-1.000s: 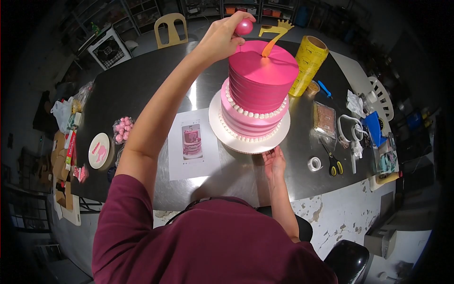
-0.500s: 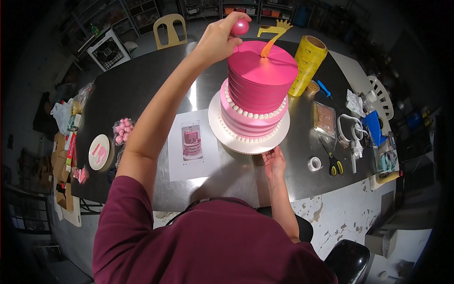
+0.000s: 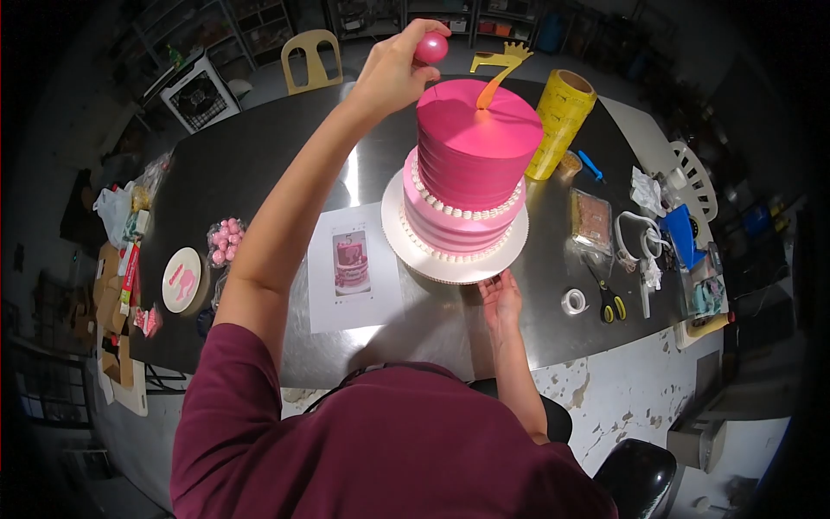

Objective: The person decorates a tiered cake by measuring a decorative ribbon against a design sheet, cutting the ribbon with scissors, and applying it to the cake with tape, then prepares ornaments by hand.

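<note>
A two-tier pink cake [image 3: 475, 156] with white piped borders stands on a white round cake board [image 3: 402, 246]. My left hand [image 3: 393, 73] is closed around a shiny pink ball topper [image 3: 431, 48] at the back left edge of the top tier. A thin stick shows below the ball, by the thumb. On top of the cake stands a gold number 7 topper with a crown [image 3: 497, 69]. My right hand [image 3: 501, 303] is palm up at the front of the board, fingers stretched out, fingertips right at its rim and partly hidden beneath it.
A printed cake picture [image 3: 353, 268] lies left of the cake. Farther left are a bag of pink balls [image 3: 226, 240] and an oval plaque [image 3: 181, 279]. To the right are a yellow wrap roll [image 3: 562, 125], scissors [image 3: 612, 303], white tape [image 3: 573, 301] and a packet [image 3: 591, 221].
My left hand and the pink ball have shifted slightly left. The right hand stays at the board's rim, and the cake looks almost unchanged.
</note>
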`<state>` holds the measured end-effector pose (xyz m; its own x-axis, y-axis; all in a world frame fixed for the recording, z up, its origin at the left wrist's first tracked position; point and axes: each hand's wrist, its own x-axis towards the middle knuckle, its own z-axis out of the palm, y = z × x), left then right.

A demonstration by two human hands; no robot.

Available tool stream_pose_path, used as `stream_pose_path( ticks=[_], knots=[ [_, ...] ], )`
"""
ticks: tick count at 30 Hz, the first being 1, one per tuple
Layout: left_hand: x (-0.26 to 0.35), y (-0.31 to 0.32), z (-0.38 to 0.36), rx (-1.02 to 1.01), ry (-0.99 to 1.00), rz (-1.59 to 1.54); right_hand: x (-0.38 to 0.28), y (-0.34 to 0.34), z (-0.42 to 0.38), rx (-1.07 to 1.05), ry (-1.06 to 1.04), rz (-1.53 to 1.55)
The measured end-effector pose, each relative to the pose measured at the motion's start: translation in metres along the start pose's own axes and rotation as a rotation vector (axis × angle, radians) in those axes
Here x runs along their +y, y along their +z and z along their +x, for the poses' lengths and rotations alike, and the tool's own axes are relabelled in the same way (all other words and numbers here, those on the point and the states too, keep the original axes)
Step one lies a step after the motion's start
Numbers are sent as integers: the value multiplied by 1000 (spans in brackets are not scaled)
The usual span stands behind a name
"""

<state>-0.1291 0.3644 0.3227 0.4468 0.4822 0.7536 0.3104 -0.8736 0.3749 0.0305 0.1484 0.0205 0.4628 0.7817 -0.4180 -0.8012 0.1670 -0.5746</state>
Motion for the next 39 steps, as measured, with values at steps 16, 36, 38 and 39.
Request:
stream_pose_path(
  ticks=[16,36,38,39],
  knots=[
    [15,-48,-58,369,-406,-840,1,-1,1,11,-3,-28],
    [64,-35,-285,611,-1273,-1151,2,5,-14,-56,-4,-64],
    [68,-35,-289,602,-1280,-1154,7,6,-15,-65,-3,-82],
    [70,-36,-290,594,-1289,-1159,8,7,-17,-74,-3,-84]
  ],
)
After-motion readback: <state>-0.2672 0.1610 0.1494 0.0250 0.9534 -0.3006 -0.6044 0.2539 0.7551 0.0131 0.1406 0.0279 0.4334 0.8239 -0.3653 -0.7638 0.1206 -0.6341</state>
